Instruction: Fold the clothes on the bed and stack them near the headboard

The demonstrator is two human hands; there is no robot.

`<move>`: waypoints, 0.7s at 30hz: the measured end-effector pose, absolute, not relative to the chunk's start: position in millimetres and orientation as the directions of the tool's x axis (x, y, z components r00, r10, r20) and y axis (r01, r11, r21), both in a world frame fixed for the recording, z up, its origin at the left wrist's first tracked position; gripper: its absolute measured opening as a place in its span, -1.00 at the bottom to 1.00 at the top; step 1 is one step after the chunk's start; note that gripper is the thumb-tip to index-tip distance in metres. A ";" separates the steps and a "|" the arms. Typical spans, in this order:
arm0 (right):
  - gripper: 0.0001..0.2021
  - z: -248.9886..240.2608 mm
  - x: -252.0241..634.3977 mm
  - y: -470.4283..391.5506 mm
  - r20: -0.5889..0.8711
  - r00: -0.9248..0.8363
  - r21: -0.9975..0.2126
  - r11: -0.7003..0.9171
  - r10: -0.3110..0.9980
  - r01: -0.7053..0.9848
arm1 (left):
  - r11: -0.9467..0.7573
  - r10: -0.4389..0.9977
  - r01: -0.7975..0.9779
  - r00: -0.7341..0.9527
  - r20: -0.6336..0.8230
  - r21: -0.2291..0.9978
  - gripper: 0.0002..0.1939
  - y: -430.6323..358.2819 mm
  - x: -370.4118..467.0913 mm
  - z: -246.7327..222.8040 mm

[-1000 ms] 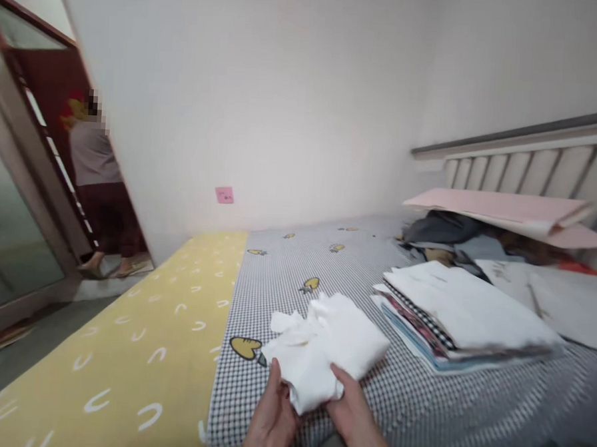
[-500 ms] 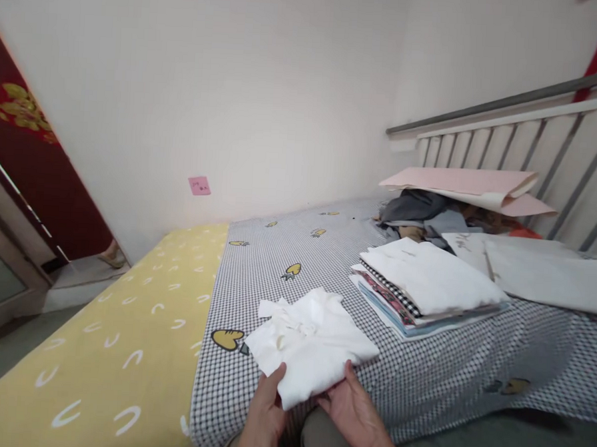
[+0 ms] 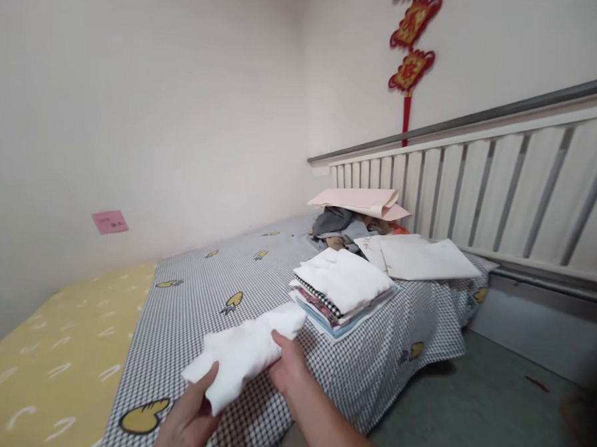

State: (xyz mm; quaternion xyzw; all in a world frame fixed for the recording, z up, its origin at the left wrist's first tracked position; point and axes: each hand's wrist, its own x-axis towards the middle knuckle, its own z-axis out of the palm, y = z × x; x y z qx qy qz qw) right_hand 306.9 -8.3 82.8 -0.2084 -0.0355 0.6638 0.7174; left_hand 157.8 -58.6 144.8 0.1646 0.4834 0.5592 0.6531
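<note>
In the head view, both hands hold a folded white cloth [image 3: 244, 351] above the bed [image 3: 194, 311], at about 6 o'clock in the picture. The left hand [image 3: 188, 421] grips the near end of the cloth, with the thumb on top and the fingers under it. The right hand [image 3: 285, 368] clamps the far side of the cloth, the thumb pressed on the fabric. The two hands are apart from each other, one at each end of the bundle.

The bed has a black-and-white checked sheet with yellow carrot prints. A yellow sheet [image 3: 46, 350] with white curved marks lies beside it at 8 o'clock. Just beyond the cloth, at about 2 o'clock from it, a stack of folded clothes [image 3: 342, 292] rests on the checked sheet, with a white piece on top. Further at 1 o'clock lies a heap of unfolded clothes [image 3: 338, 222] under pink paper sheets [image 3: 357, 200], near the slatted headboard [image 3: 480, 186]. A red knot ornament [image 3: 410, 49] hangs on the wall at 1 o'clock, and a pink note [image 3: 109, 221] sticks on the wall at 9 o'clock.
</note>
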 end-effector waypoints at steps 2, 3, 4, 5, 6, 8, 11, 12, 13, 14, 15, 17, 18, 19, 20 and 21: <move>-0.57 110.6 326.7 12.9 -0.184 0.140 -0.343 0.070 0.973 -0.937 | 0.302 0.896 -0.555 -0.113 -0.430 0.775 -0.37 -45.0 183.2 184.2; -0.57 126.3 337.8 25.3 -0.163 0.153 -0.343 0.090 0.975 -0.935 | 0.295 0.899 -0.548 -0.119 -0.422 0.782 -0.41 -37.2 197.2 203.7; -0.57 142.9 349.9 38.2 -0.141 0.164 -0.344 0.107 0.976 -0.933 | 0.283 0.904 -0.545 -0.125 -0.410 0.789 -0.44 -28.8 211.5 222.4; -0.57 160.2 363.3 50.9 -0.118 0.173 -0.347 0.123 0.978 -0.930 | 0.258 0.912 -0.545 -0.135 -0.388 0.797 -0.47 -19.8 226.0 240.0; -0.58 177.6 378.1 63.0 -0.093 0.182 -0.352 0.139 0.979 -0.926 | 0.226 0.924 -0.549 -0.141 -0.356 0.805 -0.49 -10.6 240.7 256.1; -0.60 210.6 412.7 83.5 -0.040 0.204 -0.365 0.176 0.978 -0.914 | 0.148 0.959 -0.565 -0.119 -0.257 0.812 -0.53 8.1 271.1 282.8; -0.60 243.8 473.9 101.0 0.010 0.273 -0.405 0.254 0.962 -0.878 | 0.055 0.995 -0.591 -0.036 -0.095 0.805 -0.58 33.9 321.0 302.2; -0.59 247.6 495.1 102.7 0.010 0.302 -0.427 0.277 0.953 -0.861 | 0.049 0.997 -0.592 -0.014 -0.070 0.805 -0.58 41.6 338.7 301.2; -0.59 246.9 515.7 102.5 -0.002 0.330 -0.454 0.293 0.944 -0.841 | 0.060 0.997 -0.586 0.004 -0.072 0.808 -0.59 48.5 356.7 295.8; -0.59 241.9 535.2 100.2 -0.027 0.354 -0.487 0.297 0.935 -0.822 | 0.090 0.995 -0.575 0.016 -0.098 0.813 -0.59 54.7 374.4 286.1; -0.59 232.7 553.3 96.2 -0.064 0.373 -0.523 0.288 0.925 -0.802 | 0.131 0.990 -0.561 0.024 -0.141 0.818 -0.58 59.9 391.5 272.1; -0.59 205.0 584.0 84.1 -0.164 0.405 -0.603 0.234 0.899 -0.763 | 0.228 0.968 -0.523 0.034 -0.248 0.821 -0.57 67.2 421.6 234.8; -0.57 188.5 596.6 76.9 -0.223 0.420 -0.643 0.191 0.880 -0.742 | 0.276 0.953 -0.502 0.032 -0.302 0.819 -0.56 69.4 433.8 213.5; -0.55 171.8 607.5 69.7 -0.279 0.435 -0.681 0.144 0.856 -0.718 | 0.323 0.935 -0.479 0.026 -0.355 0.816 -0.54 71.0 443.7 192.1; -0.51 156.1 616.8 63.1 -0.327 0.453 -0.716 0.096 0.829 -0.692 | 0.368 0.914 -0.453 0.013 -0.406 0.812 -0.53 72.1 451.2 171.9; -0.47 142.2 624.4 57.8 -0.362 0.473 -0.747 0.053 0.803 -0.662 | 0.406 0.893 -0.428 -0.002 -0.450 0.808 -0.52 73.1 456.4 153.9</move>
